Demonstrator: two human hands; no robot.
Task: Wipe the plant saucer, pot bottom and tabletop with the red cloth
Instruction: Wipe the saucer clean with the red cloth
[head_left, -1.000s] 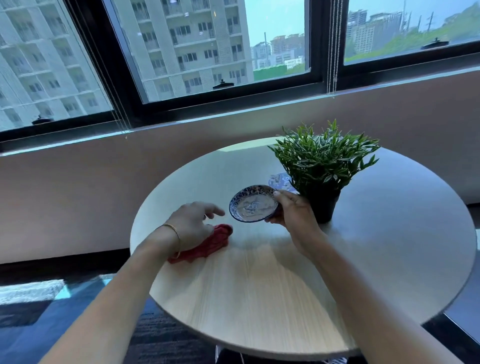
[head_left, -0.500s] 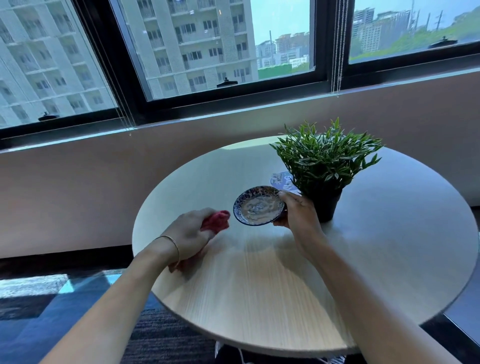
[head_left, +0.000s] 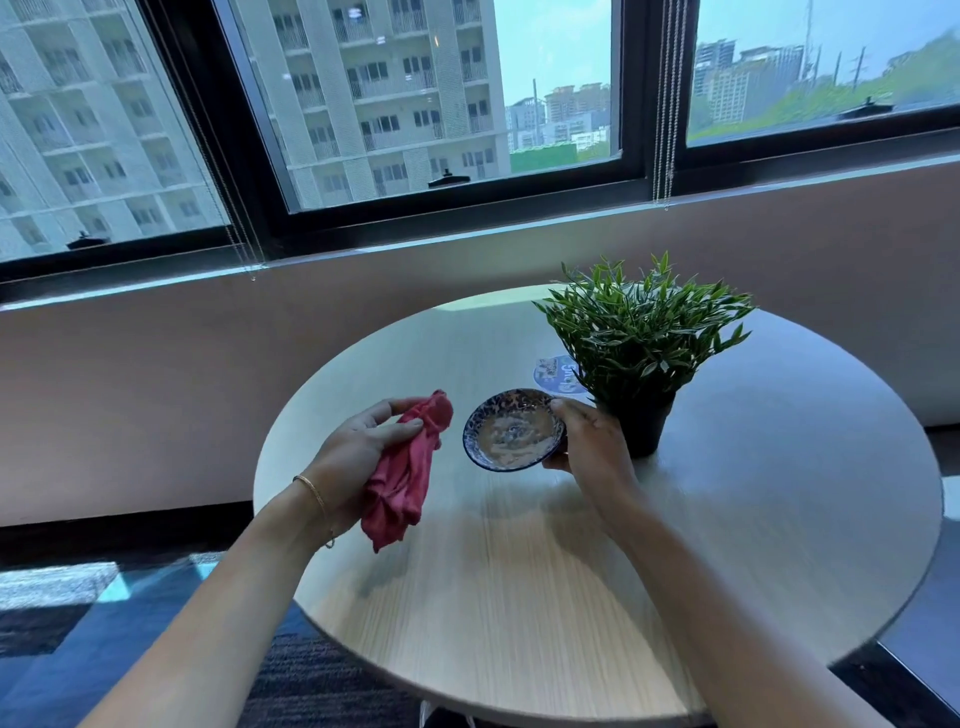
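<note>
A red cloth (head_left: 408, 470) is gripped in the left hand (head_left: 353, 457), the fingers closed around its upper part while the rest hangs down, clear of the table (head_left: 519, 597). A small saucer (head_left: 513, 430) with a blue patterned rim is held up by the right hand (head_left: 587, 441), pinched at its right edge, with the thumb on the rim and the other fingers underneath. The saucer is tilted so that its inside, marked with whitish residue, is turned toward the camera. Cloth and saucer are near each other but apart, with the cloth to the left.

A leafy green plant (head_left: 644, 332) in a dark pot (head_left: 644, 426) is stood on the round, pale wood-grain table, just beyond and to the right of the right hand. A round printed coaster (head_left: 553, 371) is seen lying flat on the table to the left of the pot, farther away than the saucer.
</note>
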